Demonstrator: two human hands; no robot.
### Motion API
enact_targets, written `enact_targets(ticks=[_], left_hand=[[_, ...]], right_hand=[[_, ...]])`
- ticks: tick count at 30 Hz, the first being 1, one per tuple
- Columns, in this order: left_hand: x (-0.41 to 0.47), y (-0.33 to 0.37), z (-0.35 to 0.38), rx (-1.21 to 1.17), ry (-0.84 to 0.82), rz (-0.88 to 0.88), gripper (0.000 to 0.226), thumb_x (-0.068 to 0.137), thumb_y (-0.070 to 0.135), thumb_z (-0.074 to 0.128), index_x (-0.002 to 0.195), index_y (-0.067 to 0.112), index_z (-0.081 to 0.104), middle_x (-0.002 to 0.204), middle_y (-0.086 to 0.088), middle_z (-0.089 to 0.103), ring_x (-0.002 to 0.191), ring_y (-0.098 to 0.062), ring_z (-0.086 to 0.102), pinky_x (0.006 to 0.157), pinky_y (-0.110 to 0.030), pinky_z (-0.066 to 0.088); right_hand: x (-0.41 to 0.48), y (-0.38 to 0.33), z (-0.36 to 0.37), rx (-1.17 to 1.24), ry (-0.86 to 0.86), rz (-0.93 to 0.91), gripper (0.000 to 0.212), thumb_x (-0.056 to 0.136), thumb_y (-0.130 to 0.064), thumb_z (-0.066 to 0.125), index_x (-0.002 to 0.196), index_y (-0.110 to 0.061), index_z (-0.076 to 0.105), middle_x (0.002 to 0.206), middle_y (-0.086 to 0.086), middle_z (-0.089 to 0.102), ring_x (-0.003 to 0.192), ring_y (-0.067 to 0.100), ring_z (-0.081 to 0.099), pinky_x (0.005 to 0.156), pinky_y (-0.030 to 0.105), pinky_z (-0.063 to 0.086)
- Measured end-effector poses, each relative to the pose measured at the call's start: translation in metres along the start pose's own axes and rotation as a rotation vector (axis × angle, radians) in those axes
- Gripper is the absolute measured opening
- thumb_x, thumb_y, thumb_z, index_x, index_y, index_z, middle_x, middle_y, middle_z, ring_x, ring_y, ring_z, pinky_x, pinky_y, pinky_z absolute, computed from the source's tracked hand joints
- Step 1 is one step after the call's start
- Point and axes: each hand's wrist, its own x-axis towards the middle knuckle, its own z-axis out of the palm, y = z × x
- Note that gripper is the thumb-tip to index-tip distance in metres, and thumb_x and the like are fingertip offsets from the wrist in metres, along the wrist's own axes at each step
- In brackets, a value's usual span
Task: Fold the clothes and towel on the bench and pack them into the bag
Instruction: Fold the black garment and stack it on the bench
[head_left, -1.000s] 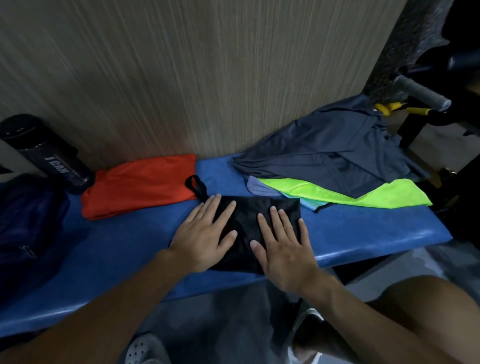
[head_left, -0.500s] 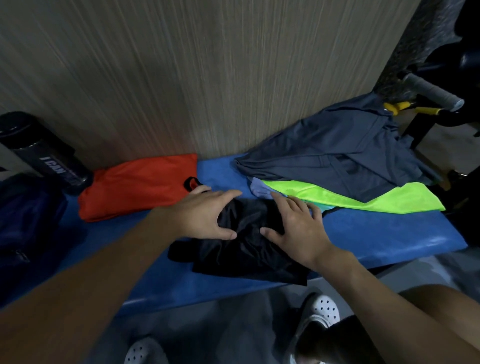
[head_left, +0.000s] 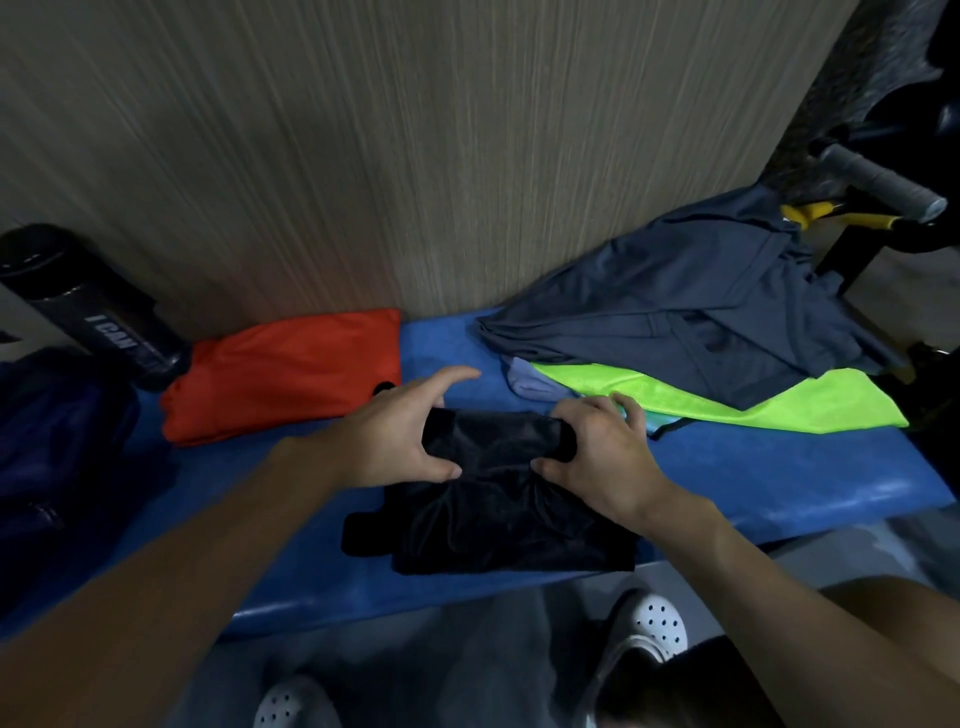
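Folding black garment (head_left: 498, 509) in middle of bench (head_left: 779, 467): far edge gripped by left hand (head_left: 400, 436) and right hand (head_left: 597, 447), fingers curled round it. Looks light, limp, probably slippery; best taken at both corners.

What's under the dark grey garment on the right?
Beneath the dark grey garment, a neon green garment sticks out at its front edge and a pale blue piece at its left corner. How far either extends underneath is covered.

Left hand (head_left: 387, 436) and right hand (head_left: 602, 449) around the black garment (head_left: 498, 514) — blue bench (head_left: 753, 467) beneath.
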Motion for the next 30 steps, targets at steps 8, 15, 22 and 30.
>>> enact_targets(ticks=[8,15,22,30], left_hand=[[-0.032,-0.007,0.008,-0.602,0.292,-0.045,0.108,0.073,0.0,0.084,0.143,0.056,0.023,0.107,-0.016,0.067,0.093,-0.019,0.072,0.076,-0.028,0.06],[-0.048,-0.032,-0.034,-0.612,0.736,-0.05,0.11,0.07,-0.003,0.084,0.148,0.043,0.021,0.095,-0.006,0.064,0.093,-0.005,0.063,0.089,-0.008,0.04],[-0.059,-0.089,-0.091,-0.468,0.898,-0.165,0.084,0.079,0.008,0.081,0.141,0.035,0.031,0.117,0.0,0.053,0.107,0.005,0.05,0.09,-0.004,0.034],[-0.046,-0.154,-0.097,0.23,0.795,-0.215,0.064,0.094,0.04,0.056,0.152,0.023,0.032,0.159,-0.006,0.028,0.146,-0.025,0.026,0.118,-0.048,0.024]], right_hand=[[-0.006,-0.017,0.002,0.706,0.133,-0.016,0.047,0.075,-0.006,0.074,0.096,-0.033,0.042,0.086,0.004,0.06,0.075,0.017,0.054,0.077,0.043,0.047],[0.024,-0.079,-0.009,0.873,0.214,-0.02,0.065,0.077,0.007,0.074,0.113,-0.039,0.046,0.11,0.007,0.066,0.098,0.015,0.066,0.089,0.026,0.052],[0.098,-0.152,0.015,0.98,0.131,-0.011,0.054,0.082,0.0,0.075,0.118,-0.027,0.046,0.094,-0.001,0.064,0.076,-0.005,0.064,0.068,0.018,0.055],[0.18,-0.186,0.068,0.65,0.036,-0.154,0.056,0.084,-0.007,0.073,0.131,-0.021,0.044,0.121,-0.002,0.059,0.112,0.013,0.058,0.101,0.036,0.047]])
